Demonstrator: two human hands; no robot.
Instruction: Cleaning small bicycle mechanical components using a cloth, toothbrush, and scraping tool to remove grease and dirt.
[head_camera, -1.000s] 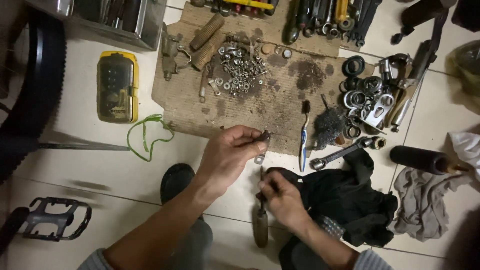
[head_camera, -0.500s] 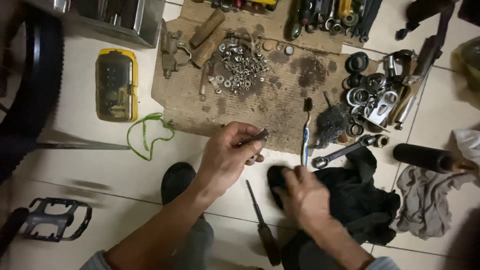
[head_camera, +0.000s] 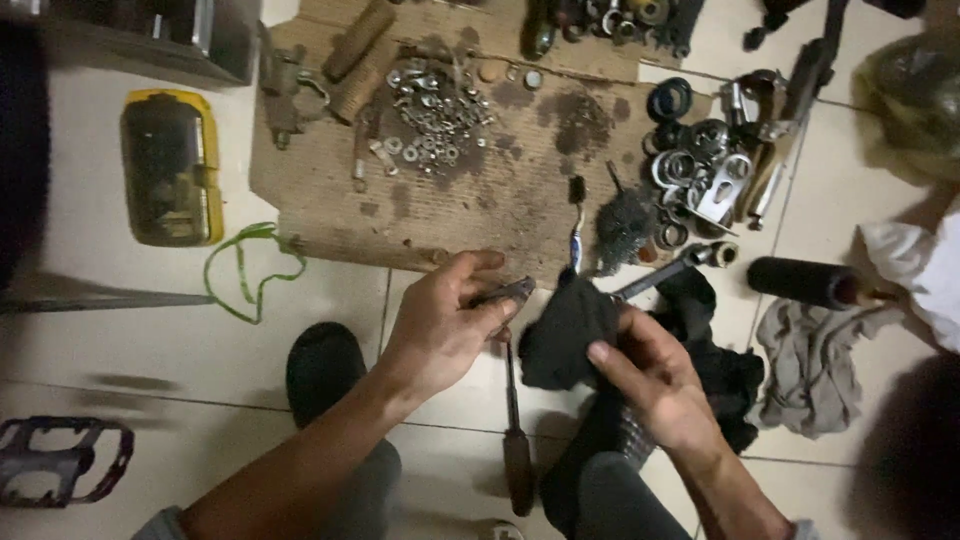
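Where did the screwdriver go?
In the head view, the screwdriver lies on the tiled floor between the left hand and right hand, beside the black cloth.

Both forearms are bare all the way down, the left hand (head_camera: 440, 325) and right hand (head_camera: 655, 385) ungloved, no rings or watch showing. Grey sleeve edges peek in right at the bottom of the frame, well below the stained cardboard sheet (head_camera: 470, 190).

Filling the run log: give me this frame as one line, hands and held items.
left hand: pinches small metal part | right hand: grips black rag beside part | screwdriver: on floor between hands
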